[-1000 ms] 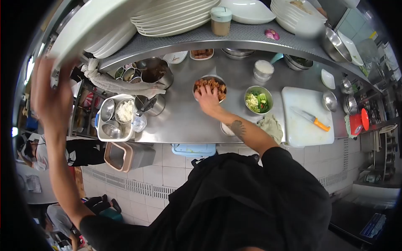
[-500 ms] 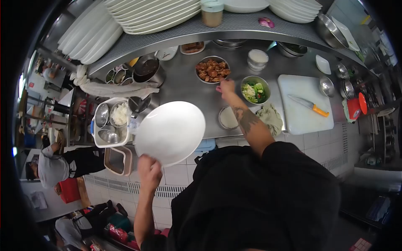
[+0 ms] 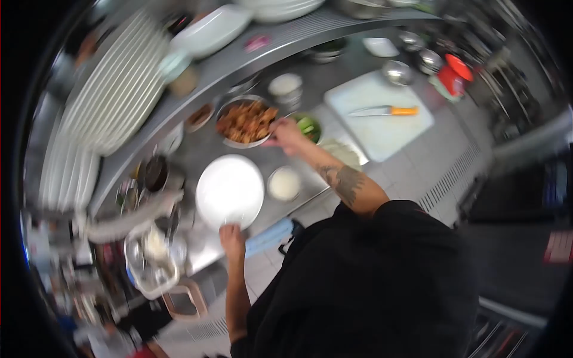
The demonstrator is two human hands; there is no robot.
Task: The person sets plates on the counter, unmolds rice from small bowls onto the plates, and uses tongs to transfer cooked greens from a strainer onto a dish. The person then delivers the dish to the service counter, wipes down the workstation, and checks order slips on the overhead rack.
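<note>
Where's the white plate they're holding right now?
In the head view, the white plate is left of centre, its near edge in the left hand, nearer the wearer than the bowl of browned food pieces.

1. The floor (image 3: pixel 391 184) is of pale tiles, with a slotted drain (image 3: pixel 450 176) in it.
2. A metal shelf (image 3: pixel 298 33) runs above the far side of the metal worktable (image 3: pixel 194 152).
3. At the left, the room is too blurred to read.
</note>
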